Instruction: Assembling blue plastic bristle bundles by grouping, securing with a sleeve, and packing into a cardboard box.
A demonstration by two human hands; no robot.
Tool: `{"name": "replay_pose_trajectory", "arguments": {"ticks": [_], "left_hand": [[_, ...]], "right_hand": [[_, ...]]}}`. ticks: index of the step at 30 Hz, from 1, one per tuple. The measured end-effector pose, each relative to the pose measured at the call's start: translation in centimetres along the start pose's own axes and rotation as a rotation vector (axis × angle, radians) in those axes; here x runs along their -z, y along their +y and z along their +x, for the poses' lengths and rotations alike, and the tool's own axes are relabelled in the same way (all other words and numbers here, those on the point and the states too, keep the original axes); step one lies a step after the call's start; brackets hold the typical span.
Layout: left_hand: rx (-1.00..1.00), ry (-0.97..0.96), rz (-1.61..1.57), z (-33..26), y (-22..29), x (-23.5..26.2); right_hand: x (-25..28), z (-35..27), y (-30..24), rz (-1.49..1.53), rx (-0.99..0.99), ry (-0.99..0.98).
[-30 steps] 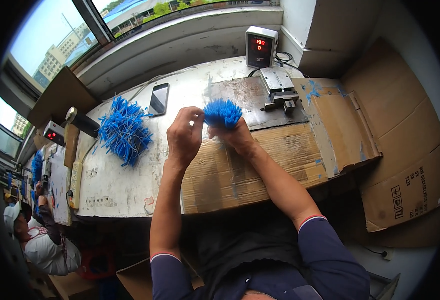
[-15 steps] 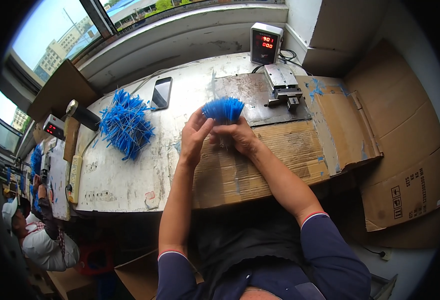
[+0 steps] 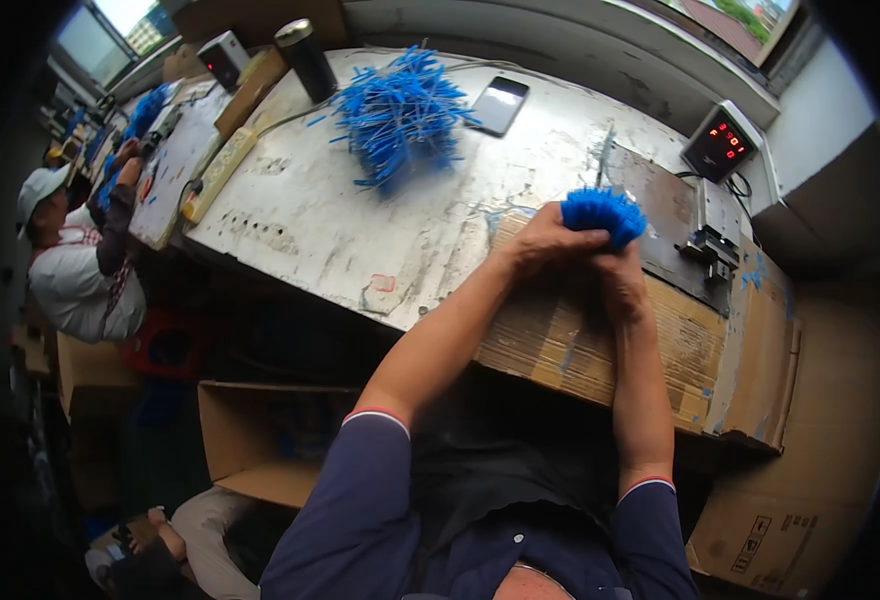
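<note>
A bundle of thin blue strands (image 3: 605, 213), like short wires, stands above the cardboard-covered part of the table with its tips fanned out at the top. My left hand (image 3: 548, 240) wraps it from the left, thumb across the front. From the right and below, my right hand (image 3: 622, 278) closes round its lower part, so the bottom of the bundle is hidden. A loose heap of the same blue strands (image 3: 400, 120), with some pale ends, lies on the white table to the left of my hands.
Beside the heap lies a phone (image 3: 501, 105). A red-lit display box (image 3: 722, 140) and a metal fixture (image 3: 715, 235) stand at the right. A dark cylinder (image 3: 306, 62) and a power strip (image 3: 218, 175) are at the left. A co-worker (image 3: 85, 265) sits further left, near an open carton (image 3: 235, 440).
The view has swung left, so table things appear shifted right. Both hands still hold the bundle; its fanned top now tilts more toward me.
</note>
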State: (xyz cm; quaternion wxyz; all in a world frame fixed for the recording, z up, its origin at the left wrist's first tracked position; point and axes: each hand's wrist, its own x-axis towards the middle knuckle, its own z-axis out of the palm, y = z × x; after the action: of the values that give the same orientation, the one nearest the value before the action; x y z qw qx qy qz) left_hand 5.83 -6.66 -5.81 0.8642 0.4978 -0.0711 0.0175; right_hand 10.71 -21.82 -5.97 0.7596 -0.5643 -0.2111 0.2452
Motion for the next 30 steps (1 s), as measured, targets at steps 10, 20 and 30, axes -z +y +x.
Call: {"name": "replay_pose_trajectory", "arguments": {"ticks": [10,20,30], "left_hand": [[-0.252,-0.229,-0.061,-1.0,1.7,1.9],[-0.196,-0.027,-0.043,-0.4,-0.7,2.9],[-0.209,0.157,-0.001,-0.2,-1.0,2.9]], "right_hand": [[0.1,-0.6,1.7,-0.213,0.428,0.051],[2.6,1.0,-0.8,-0.404,0.588,0.216],[7.9,8.0,2.5,-0.300,0.706,0.427]]}}
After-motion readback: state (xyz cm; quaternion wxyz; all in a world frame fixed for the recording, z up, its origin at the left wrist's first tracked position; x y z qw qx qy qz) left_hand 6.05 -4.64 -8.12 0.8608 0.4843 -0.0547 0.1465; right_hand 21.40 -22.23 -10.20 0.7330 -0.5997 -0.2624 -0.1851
